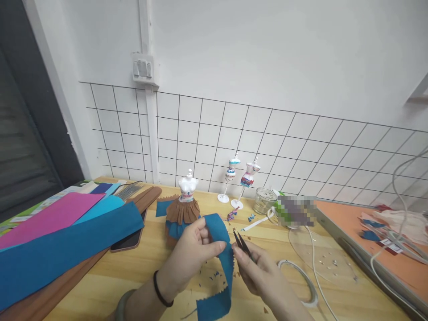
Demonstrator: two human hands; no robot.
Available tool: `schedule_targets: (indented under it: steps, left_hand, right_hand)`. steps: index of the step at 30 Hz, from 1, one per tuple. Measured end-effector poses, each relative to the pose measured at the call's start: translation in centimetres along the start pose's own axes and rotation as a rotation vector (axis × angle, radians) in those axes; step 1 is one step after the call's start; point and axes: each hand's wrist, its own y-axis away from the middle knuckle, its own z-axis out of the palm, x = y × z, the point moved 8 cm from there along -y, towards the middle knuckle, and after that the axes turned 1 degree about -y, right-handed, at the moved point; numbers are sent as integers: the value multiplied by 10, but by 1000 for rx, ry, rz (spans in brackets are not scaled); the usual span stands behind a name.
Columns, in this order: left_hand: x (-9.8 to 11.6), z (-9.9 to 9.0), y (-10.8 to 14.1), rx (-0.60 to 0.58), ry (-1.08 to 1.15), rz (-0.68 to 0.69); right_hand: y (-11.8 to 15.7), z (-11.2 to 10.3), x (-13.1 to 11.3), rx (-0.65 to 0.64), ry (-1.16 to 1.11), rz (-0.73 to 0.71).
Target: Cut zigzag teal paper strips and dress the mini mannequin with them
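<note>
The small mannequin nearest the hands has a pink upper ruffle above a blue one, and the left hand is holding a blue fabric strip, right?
Not quite. In the head view, the upper ruffle on the small mannequin is brown, not pink. It does sit above a blue ruffle, and the left hand is holding a blue fabric strip.
</note>
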Motion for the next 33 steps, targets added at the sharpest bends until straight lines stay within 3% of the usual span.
schedule_targets:
  steps: [6, 13, 20, 33]
  left_hand:
    - [6, 0, 2, -22, -39, -33]
    - [0, 6, 5, -188, -72, -118]
    - [2, 1, 3, -144, -78, -96]
    - [-5, -4, -2, -33, -104, -79]
  right_hand:
    - [5, 1, 3, -44, 41, 66]
    - [11, 4, 2, -124, 72, 134]
    - [10, 8, -4, -131, 124, 33]
    - [12, 8, -6, -30, 71, 73]
